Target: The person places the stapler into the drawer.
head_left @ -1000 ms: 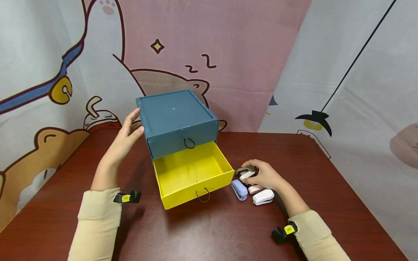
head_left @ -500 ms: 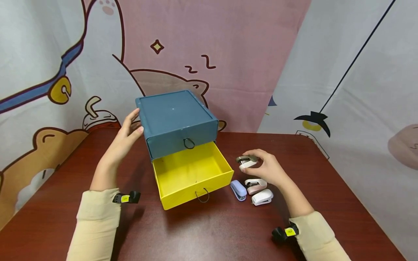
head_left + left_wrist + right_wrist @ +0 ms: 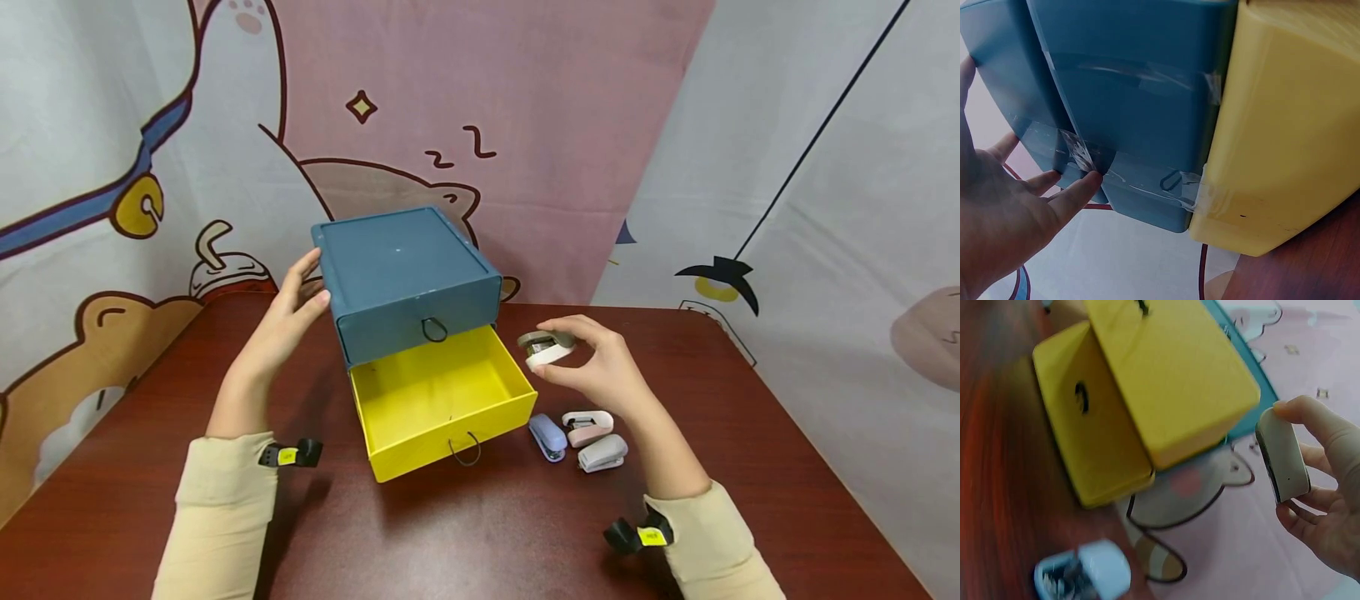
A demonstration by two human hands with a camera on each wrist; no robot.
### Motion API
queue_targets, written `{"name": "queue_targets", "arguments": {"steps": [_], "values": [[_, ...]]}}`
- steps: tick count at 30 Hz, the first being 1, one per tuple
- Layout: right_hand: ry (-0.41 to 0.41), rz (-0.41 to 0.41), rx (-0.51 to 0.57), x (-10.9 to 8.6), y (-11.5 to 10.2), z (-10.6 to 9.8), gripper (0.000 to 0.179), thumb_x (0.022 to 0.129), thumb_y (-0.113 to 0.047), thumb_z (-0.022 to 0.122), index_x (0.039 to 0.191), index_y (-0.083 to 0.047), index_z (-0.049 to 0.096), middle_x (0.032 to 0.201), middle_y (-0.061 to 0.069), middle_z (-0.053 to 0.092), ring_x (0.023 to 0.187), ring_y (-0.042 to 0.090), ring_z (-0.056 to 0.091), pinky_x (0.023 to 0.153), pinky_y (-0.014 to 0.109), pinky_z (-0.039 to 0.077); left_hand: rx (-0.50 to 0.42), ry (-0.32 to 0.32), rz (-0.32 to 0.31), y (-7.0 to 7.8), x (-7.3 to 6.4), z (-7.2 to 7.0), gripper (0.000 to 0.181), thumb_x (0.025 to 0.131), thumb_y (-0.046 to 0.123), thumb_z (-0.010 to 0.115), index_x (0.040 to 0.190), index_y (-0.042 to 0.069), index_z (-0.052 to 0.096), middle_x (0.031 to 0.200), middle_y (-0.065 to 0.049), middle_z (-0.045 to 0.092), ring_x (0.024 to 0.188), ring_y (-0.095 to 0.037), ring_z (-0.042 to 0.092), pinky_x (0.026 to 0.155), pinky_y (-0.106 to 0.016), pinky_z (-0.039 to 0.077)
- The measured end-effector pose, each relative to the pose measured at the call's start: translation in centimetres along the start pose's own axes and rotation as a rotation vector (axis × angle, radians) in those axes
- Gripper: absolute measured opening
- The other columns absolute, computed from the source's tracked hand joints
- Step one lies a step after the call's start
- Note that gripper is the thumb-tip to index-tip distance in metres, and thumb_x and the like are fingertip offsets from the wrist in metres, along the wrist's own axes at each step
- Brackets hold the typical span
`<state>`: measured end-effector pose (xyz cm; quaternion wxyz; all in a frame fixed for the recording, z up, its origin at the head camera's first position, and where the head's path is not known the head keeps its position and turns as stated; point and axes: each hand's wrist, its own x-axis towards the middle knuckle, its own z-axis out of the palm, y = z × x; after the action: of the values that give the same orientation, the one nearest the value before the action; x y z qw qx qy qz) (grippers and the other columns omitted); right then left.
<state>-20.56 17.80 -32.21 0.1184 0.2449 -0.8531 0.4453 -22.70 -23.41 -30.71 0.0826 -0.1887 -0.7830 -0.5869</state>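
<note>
My right hand (image 3: 609, 375) pinches a small stapler (image 3: 550, 353) with an olive top and white base, raised above the table just right of the yellow drawer. Its pale underside shows in the right wrist view. The yellow drawer (image 3: 448, 375) stands pulled out, with nothing visible inside and a dark loop handle on its front. Above it is the blue drawer cabinet (image 3: 408, 258). My left hand (image 3: 276, 329) rests on the cabinet's left side, fingers spread; the left wrist view shows fingertips against the blue wall, which has clear tape on it.
On the table beside the drawer's right front corner lie a lavender stapler (image 3: 548, 437), a pink stapler (image 3: 588, 428) and a white stapler (image 3: 602, 453). Below the pulled-out drawer, a second yellow drawer (image 3: 1085, 419) shows in the right wrist view. A printed cloth (image 3: 562, 150) hangs behind the table.
My right hand has lifted the olive and white stapler off the group and carried it up and left toward the drawer. My left hand and the cabinet have stayed put.
</note>
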Motion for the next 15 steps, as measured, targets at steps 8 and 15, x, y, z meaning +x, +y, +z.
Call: {"name": "queue_targets", "arguments": {"steps": [8,15], "values": [[-0.037,-0.123,0.093,0.5,-3.2,2.0,0.05,0.071,-0.012,0.086,0.117,-0.013,0.068,0.118,0.001,0.062,0.108,0.018,0.053,0.09,0.044,0.042,-0.003,-0.001,0.003,0.0,0.0,0.0,0.066,0.101,0.02,0.046,0.155,0.019,0.008,0.157,-0.008,0.01,0.138,-0.035,0.02,0.105,-0.054,0.024],[-0.114,-0.169,0.095,1.0,-4.4,4.1,0.048,0.071,-0.014,0.086,0.116,-0.016,0.069,0.116,-0.005,0.061,0.105,0.014,0.052,0.082,0.038,0.048,0.006,0.0,0.005,0.0,0.0,0.0,0.066,0.102,0.02,0.046,0.155,0.02,0.008,0.157,-0.008,0.01,0.138,-0.035,0.02,0.105,-0.056,0.023]]}}
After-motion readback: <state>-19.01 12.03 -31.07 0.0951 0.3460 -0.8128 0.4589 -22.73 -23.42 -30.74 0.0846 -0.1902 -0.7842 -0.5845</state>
